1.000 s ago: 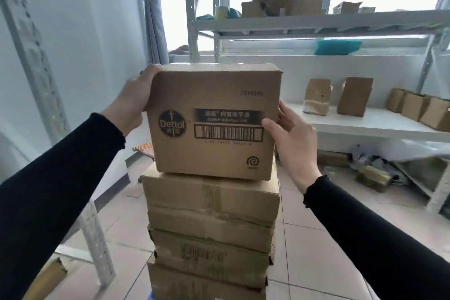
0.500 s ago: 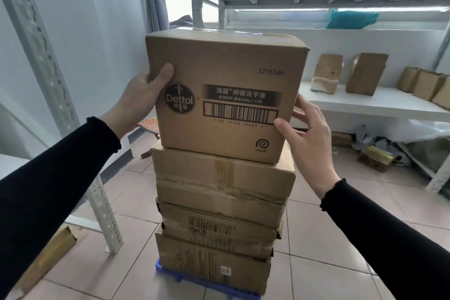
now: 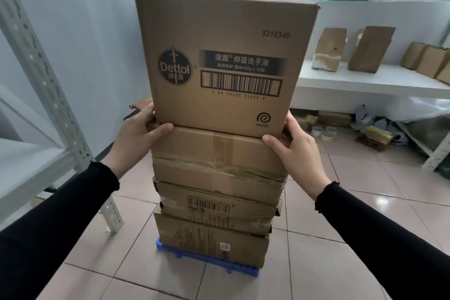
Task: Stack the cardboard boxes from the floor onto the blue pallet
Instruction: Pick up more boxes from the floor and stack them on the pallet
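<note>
A tall brown Dettol box [image 3: 224, 61] with a barcode stands on top of a stack of three flatter cardboard boxes [image 3: 216, 170]. The stack rests on a small blue pallet [image 3: 207, 259] on the tiled floor. My left hand [image 3: 136, 139] grips the Dettol box at its lower left corner, thumb on the front face. On the lower right corner sits my right hand [image 3: 297, 151], fingers wrapped around the edge. Both arms wear black sleeves.
A grey perforated shelving post [image 3: 58, 109] slants down at the left, close to the stack. A white shelf [image 3: 375, 80] at the right carries several small cardboard boxes. Tape rolls [image 3: 325, 131] and packaging clutter lie on the floor beneath it.
Both hands slid down from the Dettol box's sides to its bottom corners. The view tilted downward, so the whole stack and the blue pallet now show.
</note>
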Available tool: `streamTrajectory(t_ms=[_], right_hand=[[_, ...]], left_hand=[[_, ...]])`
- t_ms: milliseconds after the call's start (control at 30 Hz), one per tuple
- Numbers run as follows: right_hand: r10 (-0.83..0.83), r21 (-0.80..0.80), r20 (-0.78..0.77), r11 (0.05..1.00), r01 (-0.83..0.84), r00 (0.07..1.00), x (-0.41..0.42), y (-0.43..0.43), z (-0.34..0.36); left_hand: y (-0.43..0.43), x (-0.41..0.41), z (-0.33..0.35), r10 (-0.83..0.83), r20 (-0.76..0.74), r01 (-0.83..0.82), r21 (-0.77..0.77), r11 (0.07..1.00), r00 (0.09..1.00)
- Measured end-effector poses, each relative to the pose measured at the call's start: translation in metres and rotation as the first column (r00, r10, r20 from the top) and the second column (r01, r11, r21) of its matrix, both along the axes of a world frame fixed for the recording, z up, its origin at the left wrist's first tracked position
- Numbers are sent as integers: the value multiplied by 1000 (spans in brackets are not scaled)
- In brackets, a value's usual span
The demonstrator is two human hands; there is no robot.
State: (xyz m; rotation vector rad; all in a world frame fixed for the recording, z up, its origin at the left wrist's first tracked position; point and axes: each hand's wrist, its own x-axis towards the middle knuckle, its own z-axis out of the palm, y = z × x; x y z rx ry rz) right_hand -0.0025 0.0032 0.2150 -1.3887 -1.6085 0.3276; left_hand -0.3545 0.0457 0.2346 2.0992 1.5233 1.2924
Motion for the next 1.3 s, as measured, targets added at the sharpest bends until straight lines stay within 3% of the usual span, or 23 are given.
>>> streamTrajectory(t_ms=[367,767,1133,1300], right_hand=[[-27,92,-60,995,33,998,-1,0,-11],[24,155,-117,988,-5,993,1,1,-20],[-76,181,30,981,70,997,6,-4,-30],[7,145,-119,989,11,993,12,-12,-50]], left_hand=[[-3,8,-9,8,153,-17,54,998,988],[3,2,-18,-10,175,-9,105,994,985],[9,-8,-31,-18,185,0,99,995,983],[6,-19,-59,8,242,-16,30,999,970]])
